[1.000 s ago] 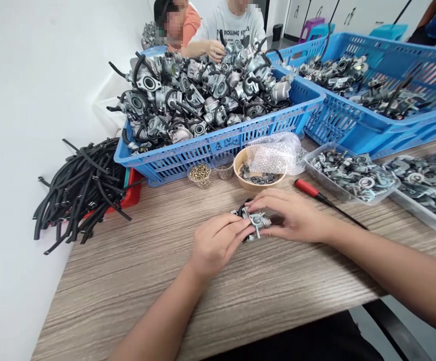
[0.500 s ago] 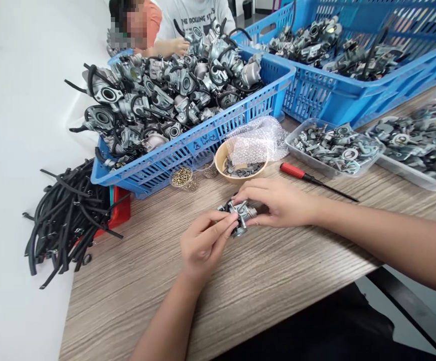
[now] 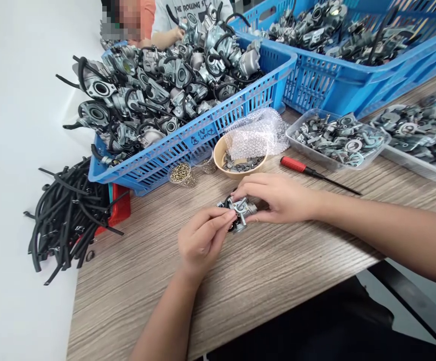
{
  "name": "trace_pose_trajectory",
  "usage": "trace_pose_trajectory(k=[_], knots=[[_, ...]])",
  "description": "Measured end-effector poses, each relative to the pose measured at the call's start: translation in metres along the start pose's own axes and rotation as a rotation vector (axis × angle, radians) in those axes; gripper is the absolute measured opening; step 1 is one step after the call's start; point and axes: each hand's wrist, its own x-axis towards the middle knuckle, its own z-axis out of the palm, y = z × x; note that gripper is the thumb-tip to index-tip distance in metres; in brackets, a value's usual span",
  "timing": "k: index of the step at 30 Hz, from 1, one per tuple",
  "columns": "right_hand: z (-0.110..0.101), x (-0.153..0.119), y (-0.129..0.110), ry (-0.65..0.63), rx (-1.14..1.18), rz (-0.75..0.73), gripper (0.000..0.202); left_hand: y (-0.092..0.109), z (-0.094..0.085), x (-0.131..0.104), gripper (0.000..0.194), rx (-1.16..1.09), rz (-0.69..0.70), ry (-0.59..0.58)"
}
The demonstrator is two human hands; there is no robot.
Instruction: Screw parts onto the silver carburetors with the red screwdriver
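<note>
A small silvery metal carburetor [image 3: 241,207] with black parts rests on the wood-grain table, between both hands. My right hand [image 3: 278,198] grips it from the right, thumb below and fingers above. At its left side, my left hand [image 3: 205,238] has thumb and fingertips pinched together against the metal; whatever lies between those fingertips is too small to make out. A red-handled screwdriver [image 3: 293,164] lies beyond my right hand. Behind the carburetor stands a tan bowl [image 3: 221,163] of small metal pieces, with a clear cup of brass screws [image 3: 180,172] left of it.
A blue crate [image 3: 203,138] heaped with carburetors stands behind, another blue crate [image 3: 349,82] at back right. Clear trays of metal parts [image 3: 342,139] sit at right, bubble wrap [image 3: 274,128] by the bowl. Black hoses [image 3: 67,210] pile up over a red bin [image 3: 122,208]. A person sits opposite.
The view has shifted slightly. Both hands stay at the carburetor, and the left fingertips have shifted a little on it.
</note>
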Motion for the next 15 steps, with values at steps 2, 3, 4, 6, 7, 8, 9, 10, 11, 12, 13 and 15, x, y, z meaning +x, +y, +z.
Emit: trace_pose_trajectory(k=[2, 3, 4, 6, 7, 8, 9, 10, 11, 12, 13, 15], knots=[[-0.0008, 0.0003, -0.0004, -0.011, -0.001, 0.0, 0.051, 0.0004, -0.0017, 0.0005, 0.029, 0.036, 0.019, -0.024], [-0.0012, 0.0004, -0.0007, -0.018, -0.002, 0.001, 0.05, 0.0006, -0.0022, 0.0003, 0.028, 0.053, 0.03, -0.035], [-0.0016, 0.0006, -0.001, -0.024, -0.003, 0.002, 0.049, 0.0007, -0.0026, 0.0, 0.028, 0.07, 0.042, -0.046], [-0.0021, 0.0008, -0.0014, -0.031, -0.003, 0.006, 0.048, 0.0005, -0.0033, -0.0011, 0.026, 0.1, 0.059, -0.061], [-0.0021, 0.0009, -0.0015, -0.03, -0.003, 0.01, 0.047, 0.0004, -0.0037, -0.0017, 0.026, 0.113, 0.064, -0.068], [-0.0021, 0.0009, -0.0017, -0.026, -0.001, 0.012, 0.046, 0.0004, -0.0042, -0.0021, 0.025, 0.125, 0.068, -0.077], [-0.002, 0.0008, -0.0017, -0.021, -0.001, 0.012, 0.045, 0.0005, -0.0046, -0.0023, 0.025, 0.137, 0.07, -0.085], [-0.0019, 0.0008, -0.0019, -0.016, -0.004, 0.012, 0.045, 0.0009, -0.005, -0.0024, 0.024, 0.149, 0.07, -0.094], [-0.0017, 0.0007, -0.002, -0.011, -0.008, 0.008, 0.044, 0.0015, -0.0052, -0.0023, 0.024, 0.16, 0.07, -0.104], [-0.0017, 0.0006, -0.0022, -0.009, -0.013, 0.002, 0.044, 0.0022, -0.0053, -0.002, 0.024, 0.168, 0.069, -0.111], [-0.0017, 0.0005, -0.0025, -0.01, -0.021, -0.003, 0.044, 0.0031, -0.0051, -0.0016, 0.024, 0.174, 0.065, -0.114], [-0.0019, 0.0004, -0.0032, -0.013, -0.036, -0.006, 0.044, 0.0048, -0.0043, -0.0007, 0.022, 0.169, 0.049, -0.109]])
